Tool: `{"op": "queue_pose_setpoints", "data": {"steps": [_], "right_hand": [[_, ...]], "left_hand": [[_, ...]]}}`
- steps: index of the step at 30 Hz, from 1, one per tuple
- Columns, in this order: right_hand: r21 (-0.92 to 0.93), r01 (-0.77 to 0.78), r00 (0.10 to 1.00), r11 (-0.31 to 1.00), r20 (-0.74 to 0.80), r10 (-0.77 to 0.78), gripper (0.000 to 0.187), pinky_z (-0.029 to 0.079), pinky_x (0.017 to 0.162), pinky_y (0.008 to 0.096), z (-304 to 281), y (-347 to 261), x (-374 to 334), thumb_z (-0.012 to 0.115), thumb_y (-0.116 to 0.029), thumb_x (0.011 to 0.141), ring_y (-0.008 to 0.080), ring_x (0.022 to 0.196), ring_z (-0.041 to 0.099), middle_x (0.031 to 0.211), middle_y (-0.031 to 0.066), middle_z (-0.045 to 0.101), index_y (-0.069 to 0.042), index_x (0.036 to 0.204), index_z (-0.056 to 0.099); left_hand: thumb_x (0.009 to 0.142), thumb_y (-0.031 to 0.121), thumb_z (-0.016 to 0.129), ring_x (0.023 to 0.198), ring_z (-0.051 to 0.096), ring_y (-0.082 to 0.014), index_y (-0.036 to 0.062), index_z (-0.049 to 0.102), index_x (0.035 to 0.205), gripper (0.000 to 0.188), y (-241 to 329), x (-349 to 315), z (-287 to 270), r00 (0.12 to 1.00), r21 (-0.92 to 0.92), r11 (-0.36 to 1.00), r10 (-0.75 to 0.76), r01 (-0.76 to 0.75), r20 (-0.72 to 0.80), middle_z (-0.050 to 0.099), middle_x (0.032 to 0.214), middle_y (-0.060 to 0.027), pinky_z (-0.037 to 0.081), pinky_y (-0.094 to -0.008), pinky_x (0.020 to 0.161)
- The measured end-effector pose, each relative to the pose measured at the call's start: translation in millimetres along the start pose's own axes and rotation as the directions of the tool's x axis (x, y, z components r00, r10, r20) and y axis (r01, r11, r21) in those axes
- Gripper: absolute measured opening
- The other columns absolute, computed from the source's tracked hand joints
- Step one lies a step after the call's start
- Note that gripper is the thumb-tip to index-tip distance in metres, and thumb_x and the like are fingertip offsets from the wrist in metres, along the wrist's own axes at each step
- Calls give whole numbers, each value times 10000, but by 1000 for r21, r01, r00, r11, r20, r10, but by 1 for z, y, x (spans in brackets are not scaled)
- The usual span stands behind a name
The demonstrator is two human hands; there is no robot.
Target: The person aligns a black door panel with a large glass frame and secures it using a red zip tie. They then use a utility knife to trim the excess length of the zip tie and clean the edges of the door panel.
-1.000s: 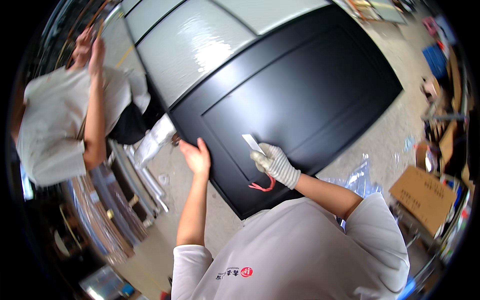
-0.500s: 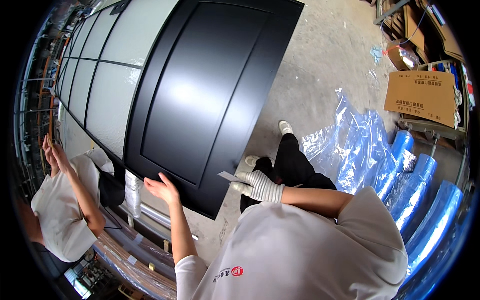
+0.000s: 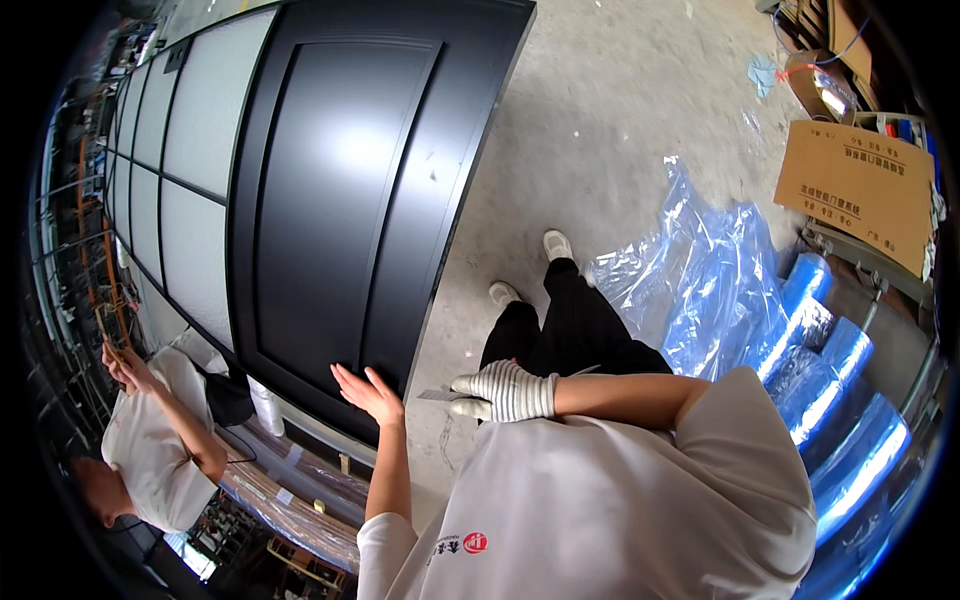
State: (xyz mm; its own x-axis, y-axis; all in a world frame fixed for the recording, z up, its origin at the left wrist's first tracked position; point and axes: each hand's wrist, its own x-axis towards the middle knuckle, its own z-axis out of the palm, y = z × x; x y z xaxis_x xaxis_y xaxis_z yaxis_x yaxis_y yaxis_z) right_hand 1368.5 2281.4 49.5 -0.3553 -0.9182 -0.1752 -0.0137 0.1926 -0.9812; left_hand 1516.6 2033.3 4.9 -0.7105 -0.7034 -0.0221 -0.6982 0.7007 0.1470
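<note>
A large black door panel (image 3: 335, 190) with a raised rectangular frame lies at the left, joined to a black-barred glass grid (image 3: 205, 105). My bare left hand (image 3: 370, 393) is over the panel's near edge, palm up with fingers stretched and nothing in it; whether it touches the panel I cannot tell. My right hand (image 3: 508, 390), in a striped white glove, is held before my body beyond the panel's near right corner. Its fingers pinch a thin, flat, silvery blade (image 3: 437, 395) that points left.
At the far left a person (image 3: 155, 440) in a white shirt holds up a thin object I cannot make out. Crumpled clear plastic film (image 3: 690, 270) lies on the concrete floor to the right, beside blue film rolls (image 3: 845, 350). A cardboard sheet (image 3: 855, 190) stands behind them. Wrapped brown profiles (image 3: 290, 475) lie lower left.
The panel has shifted left in the view. My left hand has moved right along its near edge, staying open. My right hand still holds the blade, now slightly lower and farther from the panel.
</note>
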Motion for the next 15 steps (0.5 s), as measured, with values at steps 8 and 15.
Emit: {"op": "queue_pose_setpoints", "data": {"steps": [8,15], "right_hand": [[-54,20,999,998,-29,-22,365,424,503,431,-35,-2,7,536,-369,888,347,561,578,609,179,566,-14,959,584],[-156,-48,999,987,11,51,312,467,539,435,-57,-8,34,528,-359,893,345,577,593,624,147,594,-50,892,568]], "left_hand": [[971,372,335,1377,176,-353,-26,178,1426,624,-5,-1,2,1000,12,1000,5,-5,-2,169,1496,-201,90,-520,1103],[962,344,373,1385,148,-351,-29,180,1423,624,2,1,1,1000,-45,999,-5,5,-2,156,1497,-205,81,-512,1106]]}}
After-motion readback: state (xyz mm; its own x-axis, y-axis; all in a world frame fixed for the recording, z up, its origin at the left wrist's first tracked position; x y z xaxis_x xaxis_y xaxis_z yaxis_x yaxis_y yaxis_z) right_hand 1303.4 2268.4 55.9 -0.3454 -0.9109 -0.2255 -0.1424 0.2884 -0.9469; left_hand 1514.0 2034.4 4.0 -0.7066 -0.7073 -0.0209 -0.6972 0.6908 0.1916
